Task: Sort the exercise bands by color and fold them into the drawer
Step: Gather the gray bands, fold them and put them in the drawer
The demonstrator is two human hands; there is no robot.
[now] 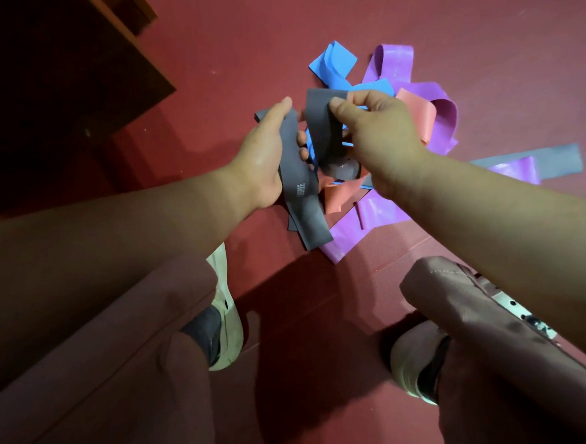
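Note:
A grey exercise band (306, 202) hangs between both hands above a pile of bands on the red floor. My left hand (264, 158) grips its lower stretch, and my right hand (372, 134) pinches its upper end between thumb and fingers. Under the hands lie blue bands (334, 61), purple bands (394, 65), a salmon band (416, 114) and another grey band (542, 158) at the right. The middle of the pile is hidden by my right hand.
A dark wooden cabinet (71, 71) stands at the upper left; its inside is too dark to make out. My knees and white shoes (227, 320) fill the lower frame. Red matting (227, 46) spreads around the pile.

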